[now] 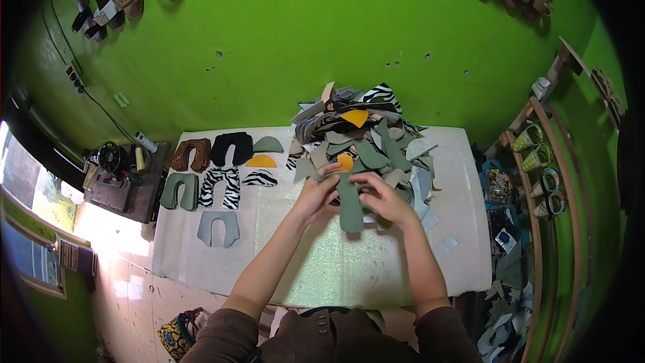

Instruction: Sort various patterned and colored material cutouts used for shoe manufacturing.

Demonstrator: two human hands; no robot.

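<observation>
A long green cut piece of shoe material (350,208) hangs over the table in front of the heap, its rounded end toward me. My left hand (318,196) grips its left edge between thumb and fingers. At its right side, my right hand (384,198) has its fingers apart, their tips close to the piece; whether they touch it is hard to see. Just beyond my hands rises a messy heap of cut pieces (376,153) in green, grey, tan and zebra print. A yellow piece (345,162) lies at its near edge.
Sorted U-shaped pieces lie left on the white table (430,262): brown (184,155), black (232,140), green (191,193), zebra (232,191) and grey (232,219). Half-round pieces (262,160) sit beside them. A wooden sandal rack (537,242) and scraps (504,323) flank the right; a machine (109,156) stands left.
</observation>
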